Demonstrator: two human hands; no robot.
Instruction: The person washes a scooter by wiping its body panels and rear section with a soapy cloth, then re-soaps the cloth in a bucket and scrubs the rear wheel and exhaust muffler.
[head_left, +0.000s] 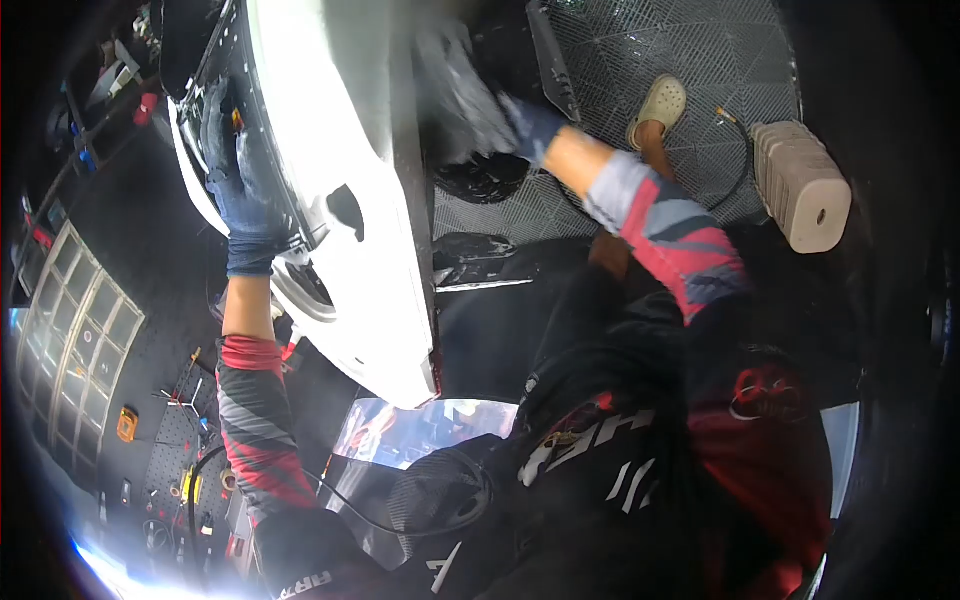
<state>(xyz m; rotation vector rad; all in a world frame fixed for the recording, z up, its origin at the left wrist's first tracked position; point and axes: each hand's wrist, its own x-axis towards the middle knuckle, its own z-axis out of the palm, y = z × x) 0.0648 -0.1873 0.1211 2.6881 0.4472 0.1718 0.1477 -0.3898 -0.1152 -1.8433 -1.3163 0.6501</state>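
The white panel (370,265) ran lengthwise from the top edge of the view down to its lower middle, its long axis leaning slightly so that the narrowed lower end (415,385) pointed down and to the right. It was glossy and curved, washed out by glare across the upper part, with an oval opening (346,212) about midway and a dark, dotted strip (268,140) along its left side. A small reddish patch showed near the lower tip.

The panel lay between the two gloved hands. The left hand (240,205) was at its left side, beside the dark strip, with the fingers (215,125) stretched upward and close together; whether they gripped the edge, I cannot tell. The right hand (535,128) was on the other side, just beside a blurred, pale grey material (455,90). Its fingers were smeared by blur, so I cannot tell whether they were spread or closed on that material.

Beyond the right forearm were a patterned floor (610,60), a foot in a pale clog (662,100) and a ribbed beige block (820,195), with a thin hose (746,160) curving near the block.
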